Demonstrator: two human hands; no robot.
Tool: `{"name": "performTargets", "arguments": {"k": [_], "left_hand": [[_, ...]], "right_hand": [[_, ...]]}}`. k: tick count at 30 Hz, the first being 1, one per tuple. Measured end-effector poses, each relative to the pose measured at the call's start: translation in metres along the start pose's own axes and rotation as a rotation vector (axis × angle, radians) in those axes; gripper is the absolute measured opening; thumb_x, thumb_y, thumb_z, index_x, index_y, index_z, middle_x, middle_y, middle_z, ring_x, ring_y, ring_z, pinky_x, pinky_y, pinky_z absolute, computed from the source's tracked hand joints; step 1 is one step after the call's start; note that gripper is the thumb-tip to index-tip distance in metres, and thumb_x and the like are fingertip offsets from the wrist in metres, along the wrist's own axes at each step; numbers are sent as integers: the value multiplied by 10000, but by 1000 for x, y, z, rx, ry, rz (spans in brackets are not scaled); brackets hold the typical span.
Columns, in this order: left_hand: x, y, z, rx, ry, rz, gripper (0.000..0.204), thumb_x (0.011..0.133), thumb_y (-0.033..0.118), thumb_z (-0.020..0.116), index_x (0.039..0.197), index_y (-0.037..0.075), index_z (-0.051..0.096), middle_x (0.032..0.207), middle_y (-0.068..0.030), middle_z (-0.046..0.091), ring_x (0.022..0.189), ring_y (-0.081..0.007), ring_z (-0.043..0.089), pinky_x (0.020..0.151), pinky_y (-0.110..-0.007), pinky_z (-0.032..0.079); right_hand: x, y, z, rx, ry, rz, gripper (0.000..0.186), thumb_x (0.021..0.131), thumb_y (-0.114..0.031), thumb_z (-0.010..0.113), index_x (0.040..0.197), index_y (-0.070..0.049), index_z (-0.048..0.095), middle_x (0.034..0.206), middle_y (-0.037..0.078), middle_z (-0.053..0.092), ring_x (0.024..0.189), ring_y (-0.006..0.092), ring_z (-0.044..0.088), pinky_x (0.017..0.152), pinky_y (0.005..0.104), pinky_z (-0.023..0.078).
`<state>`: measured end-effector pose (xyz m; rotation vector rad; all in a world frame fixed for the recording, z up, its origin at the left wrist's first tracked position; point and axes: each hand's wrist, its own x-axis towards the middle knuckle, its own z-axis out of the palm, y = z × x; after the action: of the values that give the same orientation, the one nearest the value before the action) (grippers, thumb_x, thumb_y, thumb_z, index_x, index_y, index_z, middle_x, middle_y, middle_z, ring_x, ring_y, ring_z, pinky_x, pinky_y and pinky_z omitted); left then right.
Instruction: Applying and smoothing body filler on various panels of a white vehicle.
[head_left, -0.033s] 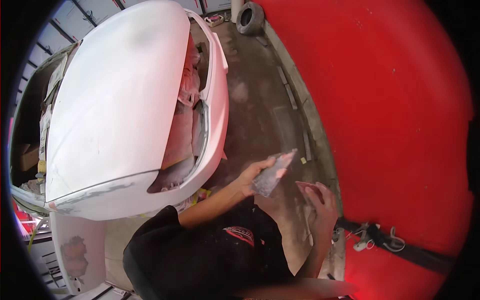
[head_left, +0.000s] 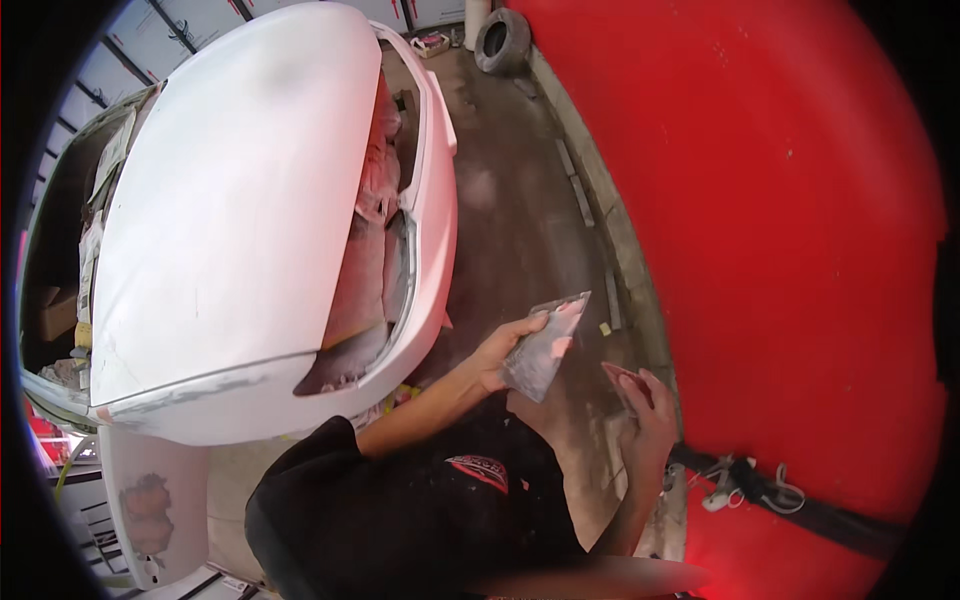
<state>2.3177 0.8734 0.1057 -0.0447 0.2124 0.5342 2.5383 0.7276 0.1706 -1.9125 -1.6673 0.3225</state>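
My left hand (head_left: 500, 350) holds a flat grey plate (head_left: 540, 365) in front of my chest, thumb on top and fingers beneath it. Pinkish patches show on the plate; whether they are paste or reflection is unclear. A little to the right, my right hand (head_left: 653, 408) is closed on a thin, flat pinkish piece (head_left: 618, 376), perhaps a spreader. That piece and the plate are apart. Further left stands a white car body (head_left: 230, 220), its bonnet dull and smudged, with grey sanded patches along the near fender edge.
Crumpled plastic sheeting (head_left: 378, 185) fills part of the car's front opening. A white panel (head_left: 160, 510) with a brown patch sits at lower left. A red wall (head_left: 780, 250) runs along the right, with a dark bar and cables (head_left: 750, 485). A tyre (head_left: 502, 42) lies at the back.
The plate has tilted slightly and looks sharper. My right hand has shifted a little, bringing more of the pinkish piece into sight. The car has stayed put.
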Motion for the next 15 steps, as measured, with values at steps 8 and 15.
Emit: {"name": "performTargets", "arguments": {"k": [8, 15], "left_hand": [[98, 80, 25, 893, 135, 51, 529, 981, 405, 630, 1351, 36, 545, 1157, -46, 652, 1022, -115, 625, 887, -314, 516], [174, 105, -17, 578, 371, 164, 430, 995, 355, 619, 1272, 25, 603, 1098, -49, 686, 940, -137, 678, 802, -327, 563]], "right_hand": [[114, 55, 76, 1357, 370, 693, 464, 982, -152, 600, 1377, 37, 445, 1276, 136, 585, 1144, 271, 602, 987, 435, 490], [237, 81, 110, 1659, -6, 629, 499, 987, -144, 574, 1435, 4, 411, 1374, 151, 532, 1250, 291, 543, 1075, 465, 429]]}}
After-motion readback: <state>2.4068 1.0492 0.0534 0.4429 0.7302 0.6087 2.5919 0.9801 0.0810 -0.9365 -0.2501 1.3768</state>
